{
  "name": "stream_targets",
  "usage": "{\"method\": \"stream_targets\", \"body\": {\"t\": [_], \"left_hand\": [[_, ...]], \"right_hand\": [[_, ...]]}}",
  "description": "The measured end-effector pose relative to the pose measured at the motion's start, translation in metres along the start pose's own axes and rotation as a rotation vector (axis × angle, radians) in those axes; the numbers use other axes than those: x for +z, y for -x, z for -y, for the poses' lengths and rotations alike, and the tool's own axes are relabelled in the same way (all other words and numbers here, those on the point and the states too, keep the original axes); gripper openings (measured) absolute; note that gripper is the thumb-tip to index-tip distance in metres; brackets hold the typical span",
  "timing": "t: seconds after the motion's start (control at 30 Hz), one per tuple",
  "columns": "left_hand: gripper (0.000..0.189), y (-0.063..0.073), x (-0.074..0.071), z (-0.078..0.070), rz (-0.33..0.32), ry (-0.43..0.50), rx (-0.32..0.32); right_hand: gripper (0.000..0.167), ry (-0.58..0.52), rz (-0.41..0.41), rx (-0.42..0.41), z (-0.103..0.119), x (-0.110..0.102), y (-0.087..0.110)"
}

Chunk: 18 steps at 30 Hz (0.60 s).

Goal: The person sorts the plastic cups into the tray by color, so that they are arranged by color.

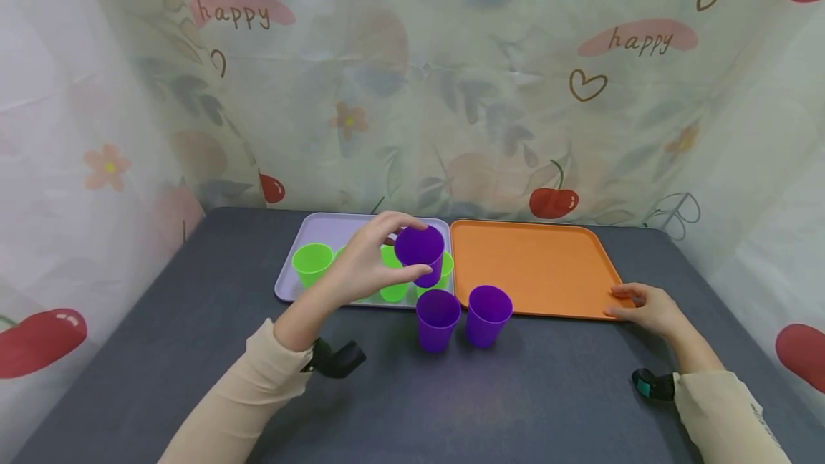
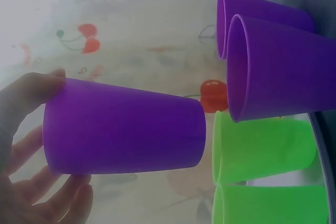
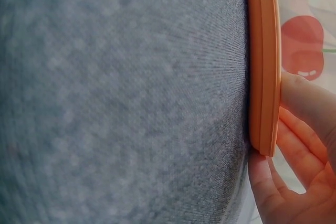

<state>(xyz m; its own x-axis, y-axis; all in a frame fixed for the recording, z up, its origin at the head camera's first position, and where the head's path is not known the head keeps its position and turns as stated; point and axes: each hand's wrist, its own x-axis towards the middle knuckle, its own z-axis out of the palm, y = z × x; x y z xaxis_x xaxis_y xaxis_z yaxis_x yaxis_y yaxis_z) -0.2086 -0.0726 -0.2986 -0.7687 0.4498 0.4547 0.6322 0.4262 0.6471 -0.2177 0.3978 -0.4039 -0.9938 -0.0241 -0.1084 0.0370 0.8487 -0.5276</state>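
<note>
My left hand grips a purple cup by its upper part, thumb on one side and fingers on the other. In the left wrist view this cup is held off the table. Several green cups stand on the lilac tray behind that hand, partly hidden by it. Two more purple cups, one on the left and one on the right, stand upright on the table in front of the trays. My right hand pinches the near right corner of the orange tray.
Both trays lie side by side on the dark grey table. A patterned curtain surrounds the table's back and sides. A thin cable loop hangs near the back right corner. Each wrist wears a black camera mount.
</note>
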Motion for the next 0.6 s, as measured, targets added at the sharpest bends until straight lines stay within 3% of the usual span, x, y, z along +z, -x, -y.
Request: {"method": "stream_targets", "body": {"t": [0.2,0.6], "left_hand": [[0.047,-0.013,0.009,0.0,0.022,0.044,-0.017],[0.044,-0.036,0.026,0.0,0.095,0.045,-0.042]], "right_hand": [[0.065,-0.002,-0.002,-0.008,0.0,0.0,0.001],[0.064,-0.01,-0.001,-0.001,0.003,0.0,0.003]]}}
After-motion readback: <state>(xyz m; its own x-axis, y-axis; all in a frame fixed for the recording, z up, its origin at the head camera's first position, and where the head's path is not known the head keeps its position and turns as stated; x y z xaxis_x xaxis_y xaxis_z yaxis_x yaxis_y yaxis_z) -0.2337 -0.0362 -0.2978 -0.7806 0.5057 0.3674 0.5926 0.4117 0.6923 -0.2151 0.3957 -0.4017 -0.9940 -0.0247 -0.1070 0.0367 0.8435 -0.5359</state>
